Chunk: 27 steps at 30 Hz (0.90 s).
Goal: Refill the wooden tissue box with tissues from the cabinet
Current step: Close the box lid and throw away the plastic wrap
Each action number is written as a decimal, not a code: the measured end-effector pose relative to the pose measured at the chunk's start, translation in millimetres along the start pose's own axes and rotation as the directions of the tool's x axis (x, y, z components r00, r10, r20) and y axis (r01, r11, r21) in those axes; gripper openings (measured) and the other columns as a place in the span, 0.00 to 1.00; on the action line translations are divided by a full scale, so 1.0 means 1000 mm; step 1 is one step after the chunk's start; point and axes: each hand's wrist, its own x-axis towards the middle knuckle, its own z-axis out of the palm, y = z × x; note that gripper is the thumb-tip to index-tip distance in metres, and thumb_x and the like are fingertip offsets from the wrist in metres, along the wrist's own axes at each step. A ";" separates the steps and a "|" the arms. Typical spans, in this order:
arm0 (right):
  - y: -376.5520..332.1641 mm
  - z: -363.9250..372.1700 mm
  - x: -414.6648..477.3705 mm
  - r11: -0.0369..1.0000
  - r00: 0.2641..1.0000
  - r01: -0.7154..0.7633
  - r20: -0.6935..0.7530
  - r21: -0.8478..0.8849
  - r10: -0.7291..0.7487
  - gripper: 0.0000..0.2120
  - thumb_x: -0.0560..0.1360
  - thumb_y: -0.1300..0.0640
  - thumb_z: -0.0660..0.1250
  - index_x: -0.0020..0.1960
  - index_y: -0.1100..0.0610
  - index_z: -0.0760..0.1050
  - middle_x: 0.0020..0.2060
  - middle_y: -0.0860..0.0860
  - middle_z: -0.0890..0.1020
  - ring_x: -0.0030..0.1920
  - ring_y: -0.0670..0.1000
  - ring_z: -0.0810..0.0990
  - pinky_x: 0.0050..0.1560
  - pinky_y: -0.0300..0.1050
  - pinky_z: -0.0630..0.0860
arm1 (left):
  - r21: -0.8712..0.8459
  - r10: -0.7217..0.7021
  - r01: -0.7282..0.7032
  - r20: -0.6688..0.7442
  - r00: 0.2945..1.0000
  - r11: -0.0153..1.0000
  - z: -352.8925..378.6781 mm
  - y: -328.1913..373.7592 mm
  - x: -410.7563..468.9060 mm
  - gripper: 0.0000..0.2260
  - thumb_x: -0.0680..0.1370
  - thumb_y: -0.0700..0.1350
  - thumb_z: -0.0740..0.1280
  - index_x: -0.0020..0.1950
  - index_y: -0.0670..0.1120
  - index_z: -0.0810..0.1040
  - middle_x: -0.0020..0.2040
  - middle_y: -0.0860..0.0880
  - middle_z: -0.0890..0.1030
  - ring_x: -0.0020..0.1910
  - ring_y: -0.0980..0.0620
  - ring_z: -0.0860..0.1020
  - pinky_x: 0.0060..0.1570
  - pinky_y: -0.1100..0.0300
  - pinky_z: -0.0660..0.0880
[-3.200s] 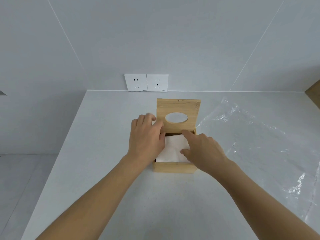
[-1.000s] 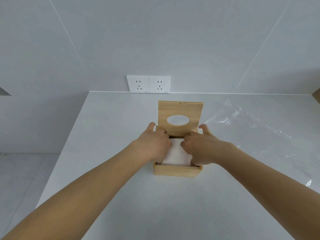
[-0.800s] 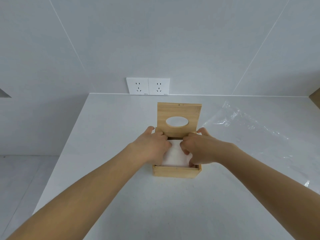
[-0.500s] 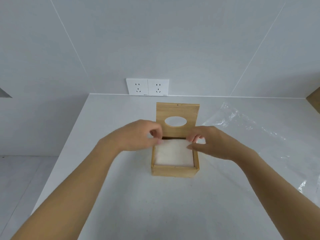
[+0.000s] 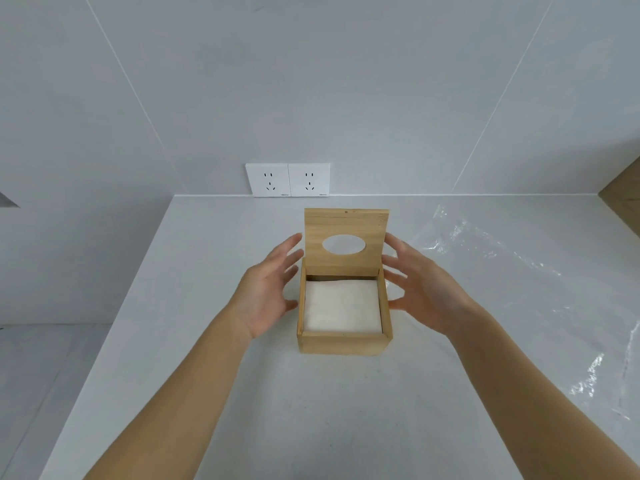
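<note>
Wooden and square, the box (image 5: 344,308) sat on the counter (image 5: 242,393), in front of the sockets (image 5: 287,180) on the wall; its lid (image 5: 346,242) stood upright at the far edge, hinged there, with the oval hole facing the person; the box looked about as wide as deep, so I could not tell a long axis. Half a second earlier both hands were pinching at the top of the tissues (image 5: 341,308); a second earlier they were pressing down inside the box. Now the hands had come out; the left hand (image 5: 266,292) was just left of the box and the right hand (image 5: 420,292) just right of it, palms turned toward it. All fingers were spread wide and held nothing; whether any fingertip touched the box or the lid, I could not tell. The tissues lay flat inside, a little below the rim; I judged that the filling was done and that only closing the lid remained, perhaps with one sheet pulled through the hole. Clear plastic wrap (image 5: 519,289) lay on the counter to the right of the box.
</note>
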 end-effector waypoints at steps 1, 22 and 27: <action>0.000 0.002 0.000 0.999 1.000 -0.009 0.010 0.049 0.008 0.18 0.75 0.41 0.61 0.64 0.39 0.73 0.63 0.48 0.77 0.66 0.50 0.72 0.58 0.65 0.74 | -0.076 -0.018 0.020 0.020 1.000 0.997 0.003 0.000 -0.001 0.20 0.74 0.56 0.63 0.66 0.57 0.74 0.66 0.52 0.74 0.68 0.51 0.68 0.65 0.40 0.65; 0.017 0.008 0.004 0.986 0.982 -0.162 -0.096 0.039 0.165 0.36 0.61 0.35 0.73 0.65 0.48 0.72 0.64 0.52 0.74 0.66 0.51 0.71 0.60 0.57 0.71 | 0.045 -0.221 0.220 0.015 0.975 0.974 0.018 0.000 -0.006 0.22 0.73 0.61 0.64 0.59 0.47 0.76 0.46 0.51 0.77 0.42 0.53 0.77 0.34 0.62 0.75; 0.020 -0.007 -0.002 0.993 0.990 -0.099 0.089 -0.062 0.105 0.16 0.71 0.50 0.67 0.58 0.50 0.79 0.49 0.45 0.82 0.55 0.47 0.76 0.57 0.45 0.70 | 0.243 -0.176 0.143 0.121 0.977 0.960 0.002 -0.005 -0.008 0.14 0.71 0.50 0.67 0.57 0.53 0.78 0.58 0.57 0.80 0.59 0.62 0.73 0.58 0.64 0.66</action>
